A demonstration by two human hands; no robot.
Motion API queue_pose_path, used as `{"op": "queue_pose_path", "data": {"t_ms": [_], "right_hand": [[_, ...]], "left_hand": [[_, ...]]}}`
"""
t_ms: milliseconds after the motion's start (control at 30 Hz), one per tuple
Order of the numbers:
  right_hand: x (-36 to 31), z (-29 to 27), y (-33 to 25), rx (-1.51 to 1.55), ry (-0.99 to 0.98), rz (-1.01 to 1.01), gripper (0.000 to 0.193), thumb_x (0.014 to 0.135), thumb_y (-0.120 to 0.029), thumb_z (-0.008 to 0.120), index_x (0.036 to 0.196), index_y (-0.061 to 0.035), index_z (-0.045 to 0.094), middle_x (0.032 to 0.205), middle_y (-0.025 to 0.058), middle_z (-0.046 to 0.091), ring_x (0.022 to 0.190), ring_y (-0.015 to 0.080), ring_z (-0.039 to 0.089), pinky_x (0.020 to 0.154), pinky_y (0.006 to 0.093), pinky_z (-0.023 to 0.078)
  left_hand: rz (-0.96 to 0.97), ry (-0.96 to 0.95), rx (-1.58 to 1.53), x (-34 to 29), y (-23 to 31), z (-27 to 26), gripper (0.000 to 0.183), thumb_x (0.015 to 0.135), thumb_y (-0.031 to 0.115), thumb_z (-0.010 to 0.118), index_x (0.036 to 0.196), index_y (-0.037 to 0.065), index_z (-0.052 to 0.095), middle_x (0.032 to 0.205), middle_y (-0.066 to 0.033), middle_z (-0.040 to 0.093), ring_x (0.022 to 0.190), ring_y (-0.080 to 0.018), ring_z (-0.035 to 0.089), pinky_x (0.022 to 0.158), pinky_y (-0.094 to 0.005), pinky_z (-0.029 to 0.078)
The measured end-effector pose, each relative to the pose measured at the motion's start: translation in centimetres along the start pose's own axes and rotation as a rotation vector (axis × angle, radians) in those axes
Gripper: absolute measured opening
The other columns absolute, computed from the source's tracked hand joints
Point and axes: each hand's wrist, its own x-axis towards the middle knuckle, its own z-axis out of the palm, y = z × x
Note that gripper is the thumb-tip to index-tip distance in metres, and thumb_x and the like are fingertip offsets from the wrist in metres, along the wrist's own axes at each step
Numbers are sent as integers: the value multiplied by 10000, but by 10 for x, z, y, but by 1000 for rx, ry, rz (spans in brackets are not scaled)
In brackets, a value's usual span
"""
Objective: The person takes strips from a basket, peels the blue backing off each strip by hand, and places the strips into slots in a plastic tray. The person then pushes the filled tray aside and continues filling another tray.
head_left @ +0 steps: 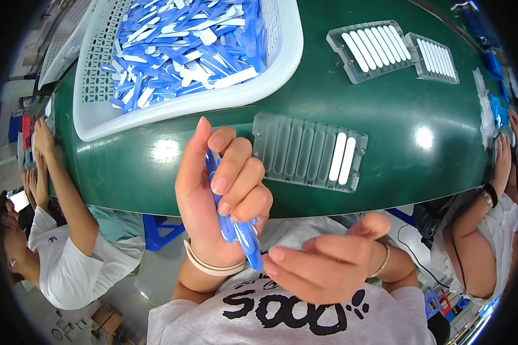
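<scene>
My left hand (224, 190), palm turned up, has its fingers curled around a few slim blue pieces (246, 241) with rounded ends and pale printing. They stick out past the heel of the palm. My right hand (328, 261) has its fingers apart and pointing left. Its fingertips are right beside the lower end of the blue pieces; whether they touch I cannot tell. Just beyond my hands lies a clear slotted tray (296, 150), with two white round-ended strips (342, 158) in its right slots and the other slots bare.
A white perforated basket (184, 106) heaped with blue and white slim pieces (184, 52) stands far left on the green table (385, 126). Two clear trays (371, 50) (434, 57) filled with white strips lie far right. People sit at both sides.
</scene>
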Motion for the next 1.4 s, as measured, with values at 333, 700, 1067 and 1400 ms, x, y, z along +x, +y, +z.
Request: {"op": "queue_pose_path", "data": {"t_ms": [333, 700, 1067, 1400], "right_hand": [[-18, 14, 16, -164, 233, -60, 259, 649, -148, 741, 858, -294, 693, 986, -247, 508, 863, 52, 357, 736, 343, 236], [-22, -2, 16, 70, 271, -167, 129, 776, -133, 661, 850, -222, 718, 967, -127, 683, 878, 12, 515, 691, 300, 212], [-2, -28, 32, 311, -160, 109, 134, 742, -46, 618, 842, -134, 600, 856, -5, 680, 724, 144, 546, 770, 412, 316], [57, -34, 71, 259, -549, 847, 199, 747, -69, 709, 900, -33, 588, 693, 53, 551, 650, 164, 482, 637, 290, 401]], "left_hand": [[8, 228, 92, 0, -25, 7, 316, 1013, 315, 337, 851, 98, 500, 607, -8, 397, 428, -102, 325, 371, -249, 277], [-32, 69, -83, 4, -3, 0, 385, 1019, 379, 259, 823, 90, 420, 600, -8, 308, 434, -105, 241, 394, -256, 212], [-158, 266, 798, -28, -12, 2, 285, 980, 326, 453, 925, 50, 497, 741, -21, 485, 436, -37, 293, 379, -201, 252], [-138, 225, 308, -32, 3, 0, 273, 895, 226, 414, 1086, 32, 431, 846, -66, 422, 623, -138, 400, 547, -292, 346]]}}
